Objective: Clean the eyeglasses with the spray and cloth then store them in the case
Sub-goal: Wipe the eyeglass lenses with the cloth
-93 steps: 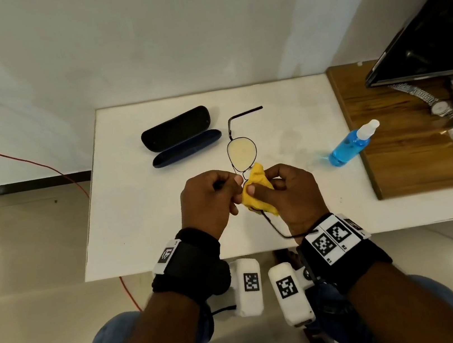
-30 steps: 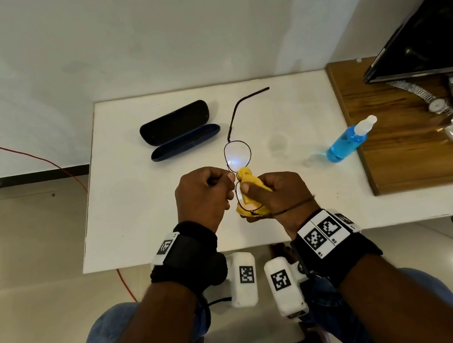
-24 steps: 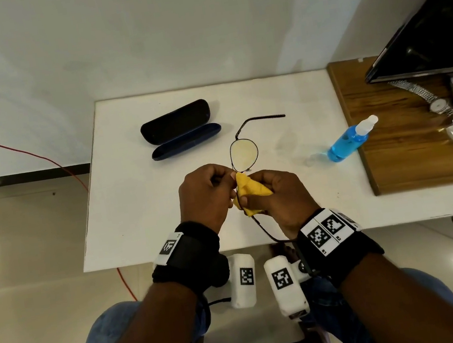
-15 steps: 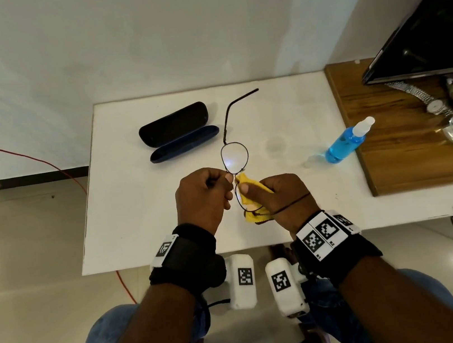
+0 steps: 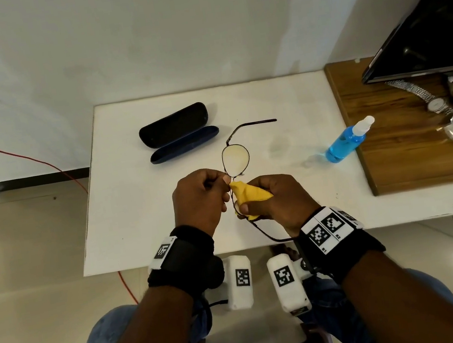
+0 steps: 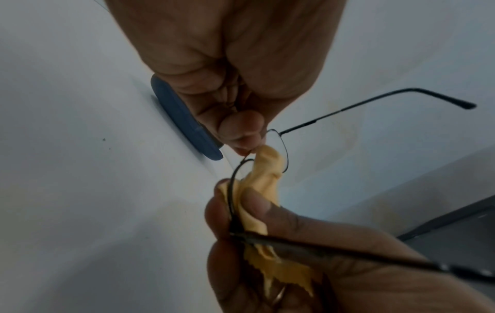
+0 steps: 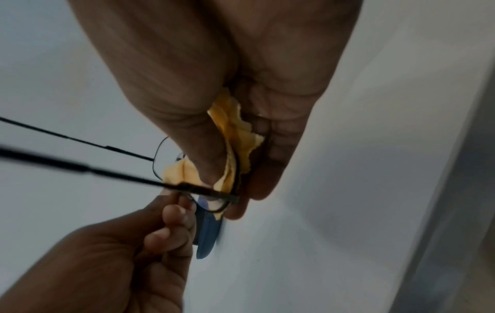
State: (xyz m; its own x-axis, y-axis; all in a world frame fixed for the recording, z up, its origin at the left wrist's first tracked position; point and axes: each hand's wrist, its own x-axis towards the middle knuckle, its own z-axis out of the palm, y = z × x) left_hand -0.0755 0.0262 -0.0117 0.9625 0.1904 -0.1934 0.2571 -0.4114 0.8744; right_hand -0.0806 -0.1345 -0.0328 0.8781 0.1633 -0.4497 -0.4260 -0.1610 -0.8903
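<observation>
Glasses [image 5: 236, 160] held above tabletop [image 5: 136, 202], near you. Left hand [image 5: 198, 197] grip pinches bridge; right hand [image 5: 278, 201] grip clamps yellow cloth [image 5: 249, 194] around near lens. Rub gently, steady frame, then do far lens. Case [image 5: 178, 131] open behind.

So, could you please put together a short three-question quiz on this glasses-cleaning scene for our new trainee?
1. True or false: the eyeglass case lies open on the white table.
2. Which hand presses the yellow cloth around a lens of the eyeglasses?
A. left hand
B. right hand
3. Fill in: the blue spray bottle lies on its ____ near the wooden board.

Key: 1 true; 2 B, while the left hand pinches the frame near the bridge; 3 side.
</observation>
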